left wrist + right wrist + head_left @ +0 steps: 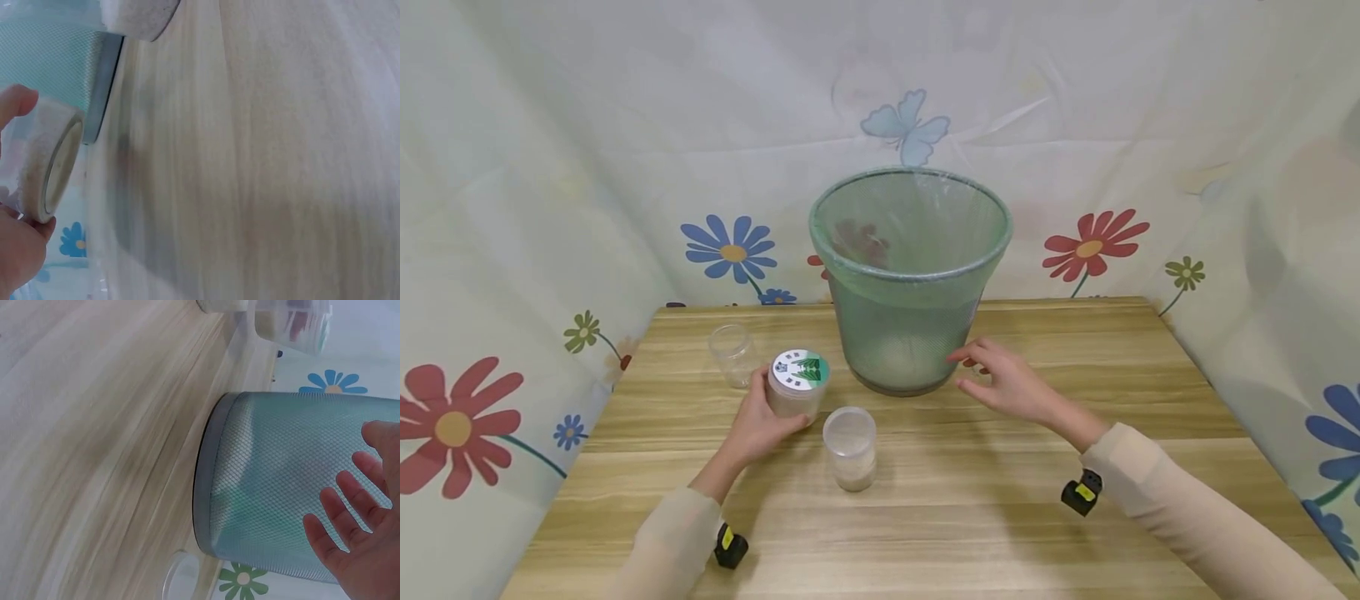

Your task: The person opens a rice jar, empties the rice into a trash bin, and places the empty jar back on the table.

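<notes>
I had the left hand (756, 429) on the clear jar (787, 405), fingers clamped around its side and the round white-and-green top (801, 369) facing up. On the left wrist view I could see the jar's pale base, raised off the counter (970, 517). The jar was left of the bin (906, 325) and nearer me. A second clear jar (850, 450) stood to its right on the counter, with pale material low inside, and a third, see-through one (733, 357) sat just behind the left hand.

I had the right hand (1011, 383) at the bin's right side, holding nothing, its fingers spread apart and slightly bent; I couldn't tell whether a fingertip touched the mesh. The bin was green, with a translucent liner (917, 275) folded over its rim. From the right wrist I caught a clear round piece (181, 578) beside its base. A flower-printed cloth (1045, 108) hung behind.
</notes>
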